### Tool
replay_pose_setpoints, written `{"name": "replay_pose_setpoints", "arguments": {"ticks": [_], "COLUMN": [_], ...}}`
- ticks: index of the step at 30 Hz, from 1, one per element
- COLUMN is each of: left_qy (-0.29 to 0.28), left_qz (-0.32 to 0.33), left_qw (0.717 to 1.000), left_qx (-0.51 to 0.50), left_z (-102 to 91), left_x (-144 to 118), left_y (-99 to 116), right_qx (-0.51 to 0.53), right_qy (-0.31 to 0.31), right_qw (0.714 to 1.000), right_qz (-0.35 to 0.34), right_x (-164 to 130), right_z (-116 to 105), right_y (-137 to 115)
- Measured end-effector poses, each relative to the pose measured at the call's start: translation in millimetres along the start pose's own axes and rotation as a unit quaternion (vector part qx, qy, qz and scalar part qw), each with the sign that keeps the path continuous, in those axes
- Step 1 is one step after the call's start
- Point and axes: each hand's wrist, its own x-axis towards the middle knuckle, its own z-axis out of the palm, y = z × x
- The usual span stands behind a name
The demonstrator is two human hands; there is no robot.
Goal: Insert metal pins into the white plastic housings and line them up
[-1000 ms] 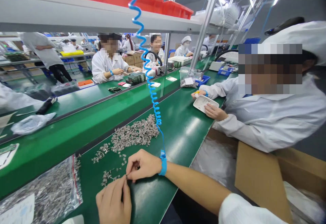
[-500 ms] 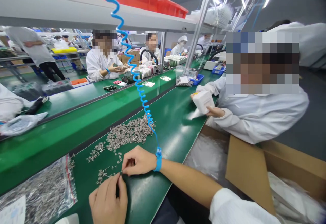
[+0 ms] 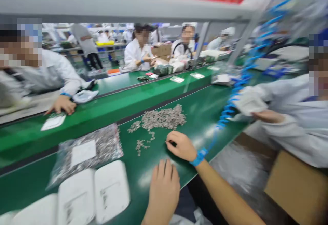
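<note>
– Where are your parts (image 3: 165,117)?
– Centre frame, beyond your right hand (image 3: 181,146), curled near a pinch; can't tell what it holds. Your left hand (image 3: 164,187) lies extended, grip hidden.
– Step?
– Small-part handling, seemingly; next calls for fine fingertips.

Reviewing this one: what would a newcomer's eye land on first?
Probably the bright blue coiled cord on the right, running down to the wrist strap of the right hand. Next, the heap of small silvery parts on the green bench, beyond that hand. Then the white covers at lower left, in front of a clear bag of similar-looking parts.
</note>
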Motion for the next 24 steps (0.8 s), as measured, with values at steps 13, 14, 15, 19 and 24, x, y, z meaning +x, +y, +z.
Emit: {"name": "replay_pose_setpoints", "arguments": {"ticks": [13, 14, 15, 19, 24], "left_qy": [0.138, 0.112, 0.085, -0.003, -0.041], "left_qz": [-0.434, -0.458, -0.472, -0.53, -0.583], "left_qw": [0.867, 0.859, 0.858, 0.833, 0.801], "left_qx": [0.201, 0.198, 0.186, 0.157, 0.127], "left_z": [-93.4, -96.5, -97.7, -97.1, -93.9], "left_x": [-99.6, -100.0, -97.8, -84.8, -104.1], "left_y": [-81.4, -89.4, -95.0, -103.8, -128.3], "right_qx": [-0.061, -0.052, -0.042, -0.012, 0.0], "right_qy": [-0.056, -0.046, -0.034, -0.007, 0.012], "right_qw": [0.99, 0.991, 0.993, 0.996, 0.997], "right_qz": [-0.117, -0.116, -0.109, -0.083, -0.077], "right_x": [-9.0, -8.8, -8.5, -6.2, -0.8], "right_z": [5.1, 3.9, 2.3, -3.4, -6.5], "right_y": [13.8, 13.2, 12.3, 6.8, 0.7]}}
